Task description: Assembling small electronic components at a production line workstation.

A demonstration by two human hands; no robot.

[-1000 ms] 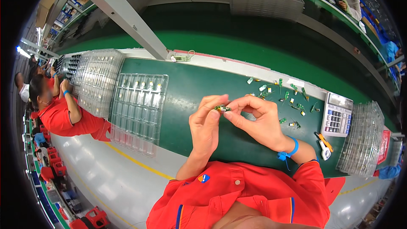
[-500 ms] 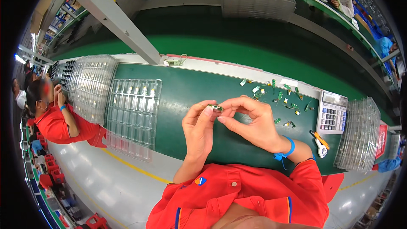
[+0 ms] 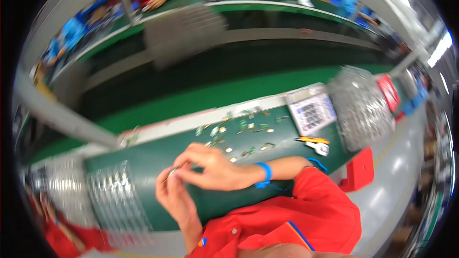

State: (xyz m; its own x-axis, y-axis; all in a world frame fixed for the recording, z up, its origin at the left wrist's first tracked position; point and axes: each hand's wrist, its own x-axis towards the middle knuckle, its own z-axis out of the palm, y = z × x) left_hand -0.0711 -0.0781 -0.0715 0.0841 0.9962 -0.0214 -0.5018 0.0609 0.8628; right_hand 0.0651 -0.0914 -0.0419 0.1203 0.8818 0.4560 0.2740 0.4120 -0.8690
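Note:
My left hand (image 3: 176,198), palm toward me, pinches a small circuit board (image 3: 172,171) between thumb and fingertips. The board is mostly hidden and blurred. Reaching in from the right, my right hand (image 3: 210,167) has its thumb and fingertips closed at the same board; a blue band (image 3: 263,175) circles that wrist. Beyond my hands, several small green circuit boards with thin wires (image 3: 243,124) lie scattered on the green table (image 3: 160,157). A clear compartment tray (image 3: 119,196) with small parts in its far rows lies left of my hands.
Right of the boards are a calculator (image 3: 313,112), an orange cutter (image 3: 313,140), a white tool (image 3: 319,149) and stacked clear trays (image 3: 361,110). More stacked trays (image 3: 67,186) and a co-worker in red (image 3: 67,234) are at left. A grey post (image 3: 67,114) rises by the conveyor (image 3: 201,86).
The view has swung right and tilted, so table and hands now appear further left and blurred. Both hands stay together at the small circuit board.

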